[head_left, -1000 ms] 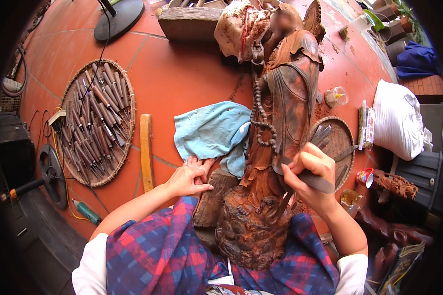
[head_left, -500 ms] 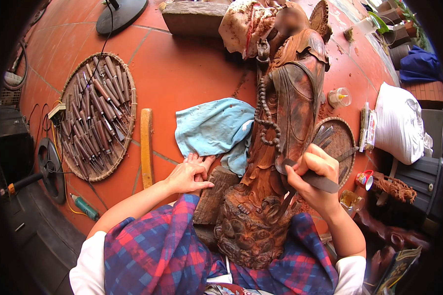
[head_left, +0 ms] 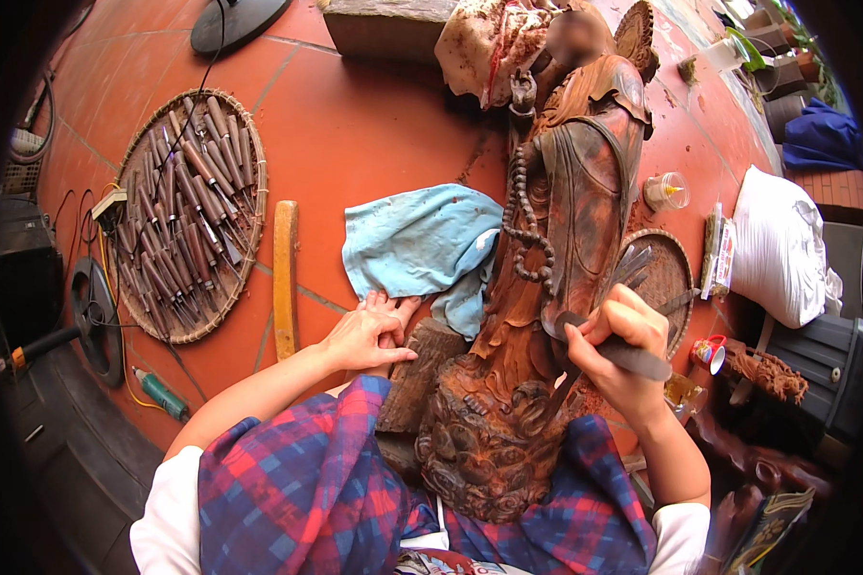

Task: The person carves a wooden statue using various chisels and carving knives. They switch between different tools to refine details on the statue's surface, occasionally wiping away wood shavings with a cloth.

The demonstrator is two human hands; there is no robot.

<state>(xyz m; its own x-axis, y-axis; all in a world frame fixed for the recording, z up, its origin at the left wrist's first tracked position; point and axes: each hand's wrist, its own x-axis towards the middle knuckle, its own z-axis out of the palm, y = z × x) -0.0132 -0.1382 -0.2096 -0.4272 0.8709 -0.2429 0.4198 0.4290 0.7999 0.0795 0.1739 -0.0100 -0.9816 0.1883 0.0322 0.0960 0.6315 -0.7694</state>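
A carved wooden statue point(head_left: 585, 182) of a robed figure, with a bead string down its front, lies away from me, its knobbly base point(head_left: 484, 441) between my knees. Against the robe's lower right side, my right hand point(head_left: 625, 350) is closed around a flat, dark metal file point(head_left: 635, 362) with a rounded end. My left hand point(head_left: 366, 337) rests, fingers stretched out, at the near edge of a light blue cloth point(head_left: 412, 240). It holds nothing. Beside it, a rough wood block point(head_left: 420, 374) sits against the statue's base.
A round woven tray point(head_left: 256, 220) of wooden-handled chisels lies left, near a curved wooden stick point(head_left: 286, 278). Right of the statue are another tray point(head_left: 686, 264) with metal files, a glass jar point(head_left: 665, 192), a cup point(head_left: 708, 354) and a white sack point(head_left: 779, 244). A wooden block point(head_left: 384, 27) lies far off.
The whole view has shifted slightly. My right hand, still gripping the file, stays at nearly the same spot on the robe. My left hand keeps its place by the cloth.
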